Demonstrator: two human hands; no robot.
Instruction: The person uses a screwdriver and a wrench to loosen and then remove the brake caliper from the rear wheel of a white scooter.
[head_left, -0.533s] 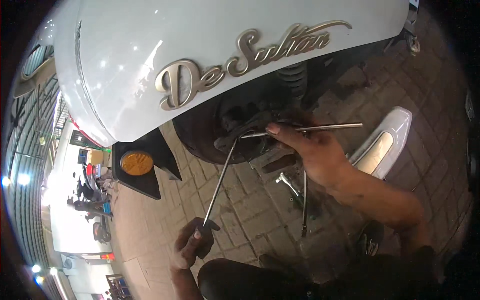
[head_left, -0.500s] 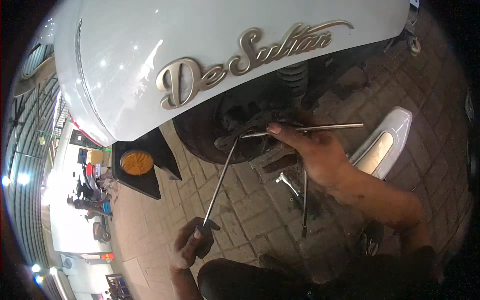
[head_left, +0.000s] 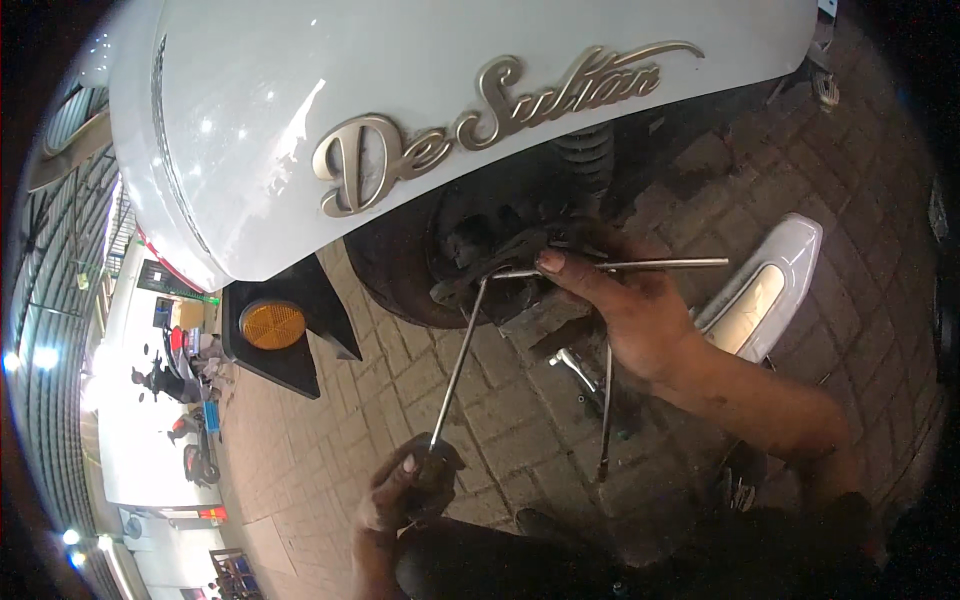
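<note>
A white scooter body panel (head_left: 420,90) with a metal script emblem fills the top of the view. Under it sit the dark rear wheel (head_left: 400,280) and a black engine part (head_left: 500,260). My right hand (head_left: 630,310) grips a long metal rod tool (head_left: 660,265) lying level across the engine part. My left hand (head_left: 400,490), low in the view, holds the dark handle of a long screwdriver (head_left: 458,365) whose shaft slants up to the same part.
An orange round reflector (head_left: 272,325) on a black mudguard hangs left of the wheel. A white detached trim panel (head_left: 765,295) lies on the brick paving at right. A small wrench (head_left: 578,365) and a thin rod (head_left: 605,415) lie on the pavers (head_left: 500,420) below my right hand.
</note>
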